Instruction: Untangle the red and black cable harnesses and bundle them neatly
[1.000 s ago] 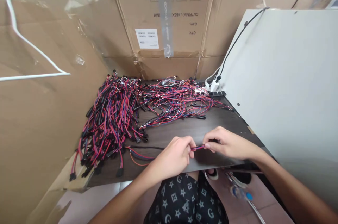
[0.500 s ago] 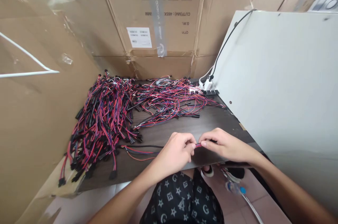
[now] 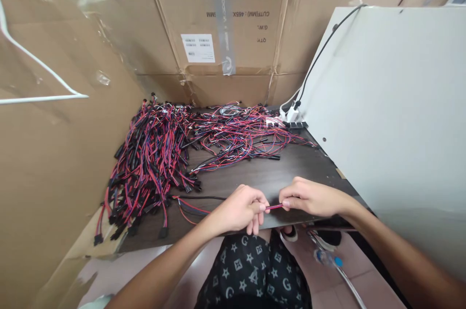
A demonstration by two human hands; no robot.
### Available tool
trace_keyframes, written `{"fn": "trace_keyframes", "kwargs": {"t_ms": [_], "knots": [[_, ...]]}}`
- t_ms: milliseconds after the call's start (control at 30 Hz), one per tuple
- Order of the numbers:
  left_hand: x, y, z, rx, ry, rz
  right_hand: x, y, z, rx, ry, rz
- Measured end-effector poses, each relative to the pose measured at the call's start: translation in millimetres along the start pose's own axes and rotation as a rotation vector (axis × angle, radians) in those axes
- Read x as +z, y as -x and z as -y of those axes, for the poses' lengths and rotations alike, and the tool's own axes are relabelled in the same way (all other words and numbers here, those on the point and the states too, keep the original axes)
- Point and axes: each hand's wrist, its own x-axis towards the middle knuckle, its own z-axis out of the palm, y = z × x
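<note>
My left hand (image 3: 240, 212) and my right hand (image 3: 309, 198) are both pinched on one short red wire (image 3: 274, 207) stretched between them, just above the near edge of the dark table (image 3: 276, 173). Its tail of red and black leads (image 3: 192, 206) trails left from my left hand across the table. A big heap of red, blue and black cable assemblies (image 3: 149, 163) lies at the left. Further back sits a looser tangle of thinner red wires (image 3: 240, 136).
Cardboard boxes (image 3: 225, 22) wall in the back and left of the table. A grey panel (image 3: 393, 105) stands along the right, with a black cord and a white plug (image 3: 293, 112) at its foot. My patterned shorts (image 3: 255, 270) show below the table edge.
My hands have stayed together on the wire, drifting slightly toward the table's near edge. The gap between them closed, then opened again. The camera has shifted a little.
</note>
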Motion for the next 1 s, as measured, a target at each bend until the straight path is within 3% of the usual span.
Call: {"fn": "trace_keyframes", "kwargs": {"t_ms": [300, 400, 567, 700, 833, 1000], "knots": [[-10.5, 7, 10, -0.021, -0.05, -0.026, 4, -11, -25, -0.069, -0.047, 0.024], [-10.3, 7, 11, 0.035, -0.114, -0.074, 6, -15, -20, -0.007, 0.065, -0.029], [-6.5, 7, 13, 0.02, -0.199, -0.114, 3, -19, 0, 0.082, 0.213, 0.08], [-4.9, 7, 10, 0.015, -0.237, -0.107, 7, -26, 8, 0.062, 0.098, 0.105], [-4.8, 8, 7, -0.018, -0.253, -0.106, 12, -32, 10, 0.131, -0.108, 0.104], [-6.0, 4, 9, 0.097, -0.336, -0.204, 19, -32, 9, 0.115, -0.021, -0.041]]}}
